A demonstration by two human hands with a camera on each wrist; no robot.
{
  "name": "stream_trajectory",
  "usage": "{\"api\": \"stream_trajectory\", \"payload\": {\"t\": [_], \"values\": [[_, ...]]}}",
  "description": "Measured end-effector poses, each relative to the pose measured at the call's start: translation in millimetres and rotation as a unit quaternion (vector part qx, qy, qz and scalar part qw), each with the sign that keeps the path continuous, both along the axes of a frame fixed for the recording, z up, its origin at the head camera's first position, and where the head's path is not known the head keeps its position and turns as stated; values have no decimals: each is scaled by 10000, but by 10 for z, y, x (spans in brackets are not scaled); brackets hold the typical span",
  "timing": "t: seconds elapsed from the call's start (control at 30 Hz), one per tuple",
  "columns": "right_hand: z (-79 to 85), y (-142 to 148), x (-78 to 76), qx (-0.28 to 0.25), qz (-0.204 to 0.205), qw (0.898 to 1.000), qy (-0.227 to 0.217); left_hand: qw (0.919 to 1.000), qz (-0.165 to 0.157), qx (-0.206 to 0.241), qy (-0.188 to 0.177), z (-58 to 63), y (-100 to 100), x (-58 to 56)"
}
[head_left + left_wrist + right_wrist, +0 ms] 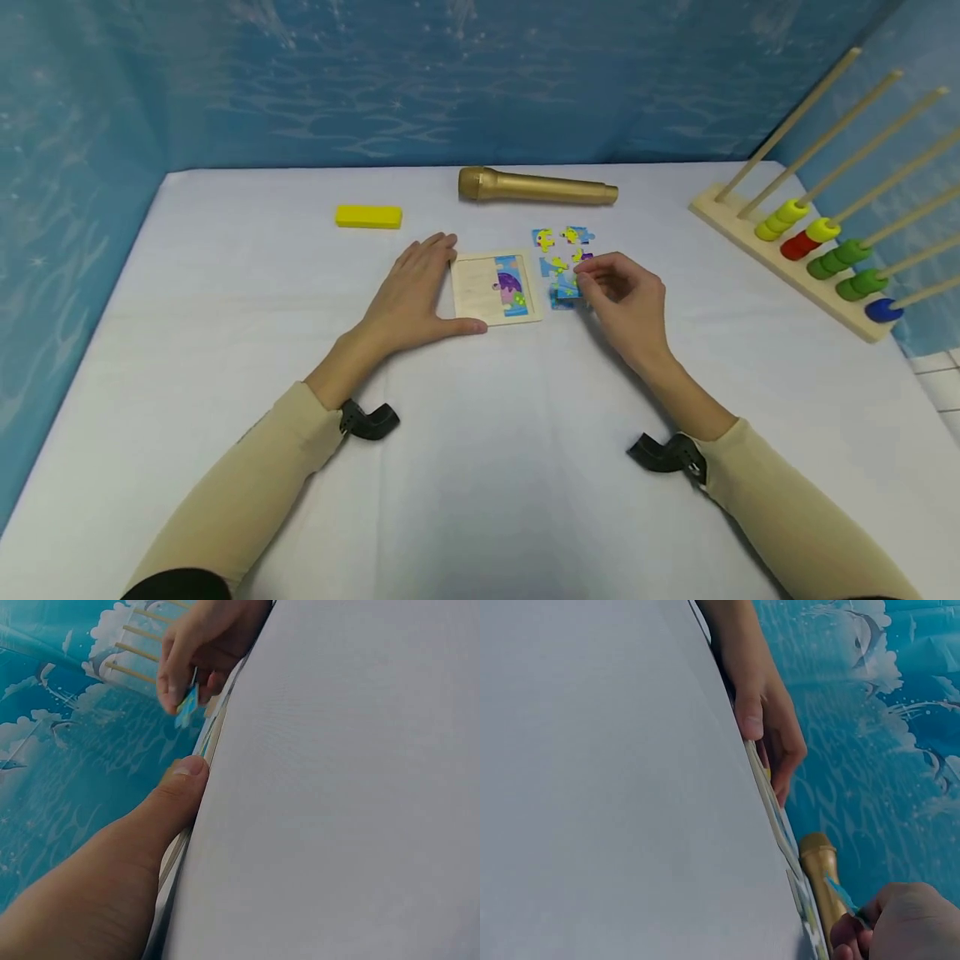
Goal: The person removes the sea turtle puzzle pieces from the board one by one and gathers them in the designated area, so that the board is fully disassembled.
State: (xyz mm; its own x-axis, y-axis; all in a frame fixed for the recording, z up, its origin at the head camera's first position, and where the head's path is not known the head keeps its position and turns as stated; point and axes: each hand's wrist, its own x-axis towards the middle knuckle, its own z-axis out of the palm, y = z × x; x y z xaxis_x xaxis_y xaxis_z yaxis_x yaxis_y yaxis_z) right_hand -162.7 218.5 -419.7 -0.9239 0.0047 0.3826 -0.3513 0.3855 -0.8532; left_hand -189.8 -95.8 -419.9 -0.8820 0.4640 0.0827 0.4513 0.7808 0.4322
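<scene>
A shallow wooden puzzle board (474, 292) lies in the middle of the table, with a strip of joined picture pieces (512, 286) at its right side. My left hand (411, 296) steadies the board, straight fingers at its left edge and thumb along its near edge. In the left wrist view the thumb (169, 799) presses at the board's side. To the right, my right hand (626, 304) pinches a blue jigsaw piece (189, 707) between thumb and fingers, raised over the table. Beneath and beyond it lie several loose jigsaw pieces (543, 240).
A gold toy microphone (540, 186) lies behind the pieces. Left of it is a yellow block (368, 217). A wooden bead rack (787, 258) with upright rods and coloured beads stands at the right edge. Blue printed curtains (375, 83) border the white table.
</scene>
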Motion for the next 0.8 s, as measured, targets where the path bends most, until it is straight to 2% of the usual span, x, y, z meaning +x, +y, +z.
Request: {"api": "stream_trajectory", "payload": {"t": [0.13,0.27,0.57,0.8], "values": [[-8,228,44,180,-271,9994,-98,10000,20,-53,51,-8,2,-13],[-14,351,62,571,-457,9972,-154,10000,-7,-6,35,-15,3,-12],[6,346,32,1541,-468,9866,251,10000,73,0,15,10,-10,-7],[-10,352,74,1728,-561,9826,387,10000,-10,7,26,-26,8,-12]]}}
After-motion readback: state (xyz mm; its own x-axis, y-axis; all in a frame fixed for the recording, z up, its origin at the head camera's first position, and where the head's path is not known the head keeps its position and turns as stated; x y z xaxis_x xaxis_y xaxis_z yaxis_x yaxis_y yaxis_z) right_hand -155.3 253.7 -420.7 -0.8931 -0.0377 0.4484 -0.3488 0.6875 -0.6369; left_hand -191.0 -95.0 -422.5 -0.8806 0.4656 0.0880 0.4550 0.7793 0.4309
